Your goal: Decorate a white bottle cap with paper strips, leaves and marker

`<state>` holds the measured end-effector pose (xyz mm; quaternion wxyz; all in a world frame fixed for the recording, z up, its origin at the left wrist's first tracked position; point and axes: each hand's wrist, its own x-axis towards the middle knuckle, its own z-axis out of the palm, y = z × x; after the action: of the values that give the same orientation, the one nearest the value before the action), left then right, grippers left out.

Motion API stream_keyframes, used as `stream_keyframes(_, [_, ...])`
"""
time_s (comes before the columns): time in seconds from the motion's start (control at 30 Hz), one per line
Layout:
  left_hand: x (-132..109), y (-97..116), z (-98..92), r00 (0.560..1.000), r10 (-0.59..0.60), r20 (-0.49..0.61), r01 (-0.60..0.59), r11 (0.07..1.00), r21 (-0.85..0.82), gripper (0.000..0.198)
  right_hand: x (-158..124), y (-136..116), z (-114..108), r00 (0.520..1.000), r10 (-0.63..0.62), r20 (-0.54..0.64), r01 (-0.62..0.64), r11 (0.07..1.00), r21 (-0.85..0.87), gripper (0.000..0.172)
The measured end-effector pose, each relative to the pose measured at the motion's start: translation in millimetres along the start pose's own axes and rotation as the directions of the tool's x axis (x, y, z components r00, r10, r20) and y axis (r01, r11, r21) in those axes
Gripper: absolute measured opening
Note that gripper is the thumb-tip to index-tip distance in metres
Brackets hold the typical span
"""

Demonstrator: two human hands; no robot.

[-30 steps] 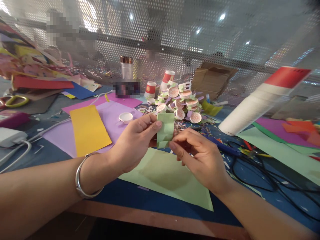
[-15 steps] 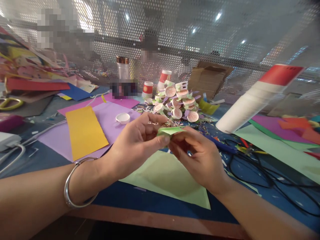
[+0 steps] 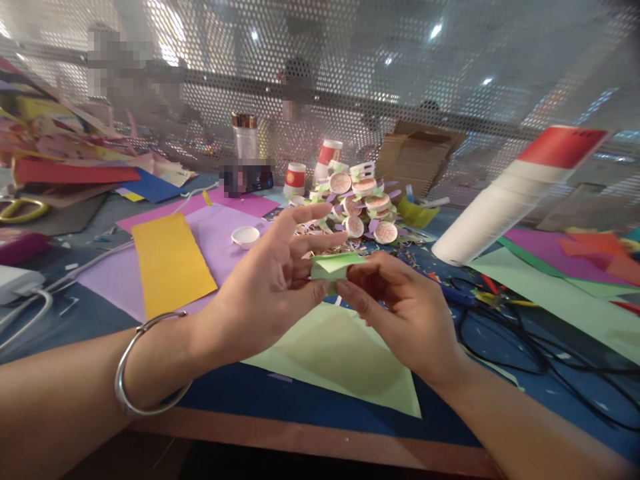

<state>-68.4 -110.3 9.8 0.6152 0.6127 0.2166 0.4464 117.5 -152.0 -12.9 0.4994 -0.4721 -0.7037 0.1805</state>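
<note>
Between my hands is a small folded piece of light green paper (image 3: 333,267), held above the table. My left hand (image 3: 270,287) pinches its left end low down with the thumb, while some fingers stretch out above it. My right hand (image 3: 405,307) is closed on the right end, thumb and fingers pressed together. Below lies a larger sheet of green paper (image 3: 340,360), flat near the table's front edge. Beyond the hands stands a heap of cut paper-cup pieces (image 3: 355,200) with green and purple paper bits attached.
Left are a yellow sheet (image 3: 173,263) on purple paper (image 3: 110,287), a white lid (image 3: 245,237) and yellow-handled scissors (image 3: 23,210). On the right, a leaning stack of paper cups (image 3: 515,197) stands near black cables (image 3: 530,360). A cardboard box (image 3: 420,157) is behind.
The green paper has turned so more of its front side shows. My left index and middle fingers have lifted and spread away from it. My right hand has shifted slightly.
</note>
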Motion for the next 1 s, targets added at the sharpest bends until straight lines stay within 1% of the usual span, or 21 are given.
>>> stream_keyframes(0.1, [-1, 1, 0.3, 0.999, 0.047, 0.026, -0.048, 0.998, 0.039, 0.066, 1, -2, 1, 0.999, 0.048, 0.010, -0.049, 0.996, 0.079, 0.015])
stream_keyframes(0.2, [-1, 1, 0.5, 0.997, 0.081, 0.015, -0.082, 0.993, 0.083, 0.064, 2, -3, 1, 0.996, 0.082, 0.028, -0.084, 0.990, 0.111, 0.017])
stream_keyframes(0.33, [3, -2, -1.9, 0.998, 0.066, -0.003, -0.065, 0.992, 0.104, 0.057, 3, -1, 0, 0.996, 0.080, 0.043, -0.086, 0.986, 0.143, 0.018])
stream_keyframes(0.4, [6, -4, -4.5, 1.000, 0.016, -0.025, -0.014, 0.995, 0.103, 0.050, 4, -1, 0, 0.995, 0.087, 0.051, -0.094, 0.984, 0.153, 0.019])
stream_keyframes(0.47, [9, -7, -7.4, 0.994, -0.110, -0.015, 0.111, 0.989, 0.102, 0.034, 5, -1, -1, 0.993, 0.098, 0.069, -0.107, 0.982, 0.154, 0.020])
stream_keyframes(0.53, [10, -10, -9.6, 0.970, -0.242, 0.034, 0.238, 0.966, 0.101, 0.016, 5, -1, 0, 0.992, 0.105, 0.074, -0.115, 0.981, 0.154, 0.020])
stream_keyframes(0.57, [11, -11, -10.2, 0.958, -0.283, 0.050, 0.277, 0.956, 0.100, 0.011, 5, -1, 0, 0.991, 0.109, 0.073, -0.120, 0.981, 0.150, 0.020])
stream_keyframes(0.63, [11, -12, -10.5, 0.955, -0.292, 0.049, 0.286, 0.953, 0.100, 0.012, 5, 0, 0, 0.989, 0.123, 0.078, -0.133, 0.980, 0.145, 0.020])
stream_keyframes(0.77, [12, -14, -9.4, 0.964, -0.265, 0.024, 0.259, 0.954, 0.151, 0.011, 4, 0, 0, 0.984, 0.145, 0.108, -0.161, 0.975, 0.155, 0.025])
stream_keyframes(0.87, [11, -15, -9.2, 0.967, -0.252, 0.020, 0.247, 0.959, 0.142, 0.010, 4, 0, 0, 0.979, 0.154, 0.131, -0.175, 0.969, 0.173, 0.027])
stream_keyframes(1.0, [10, -18, -9.6, 0.962, -0.272, 0.015, 0.267, 0.952, 0.147, 0.013, 4, 0, 1, 0.976, 0.171, 0.131, -0.192, 0.966, 0.171, 0.031])
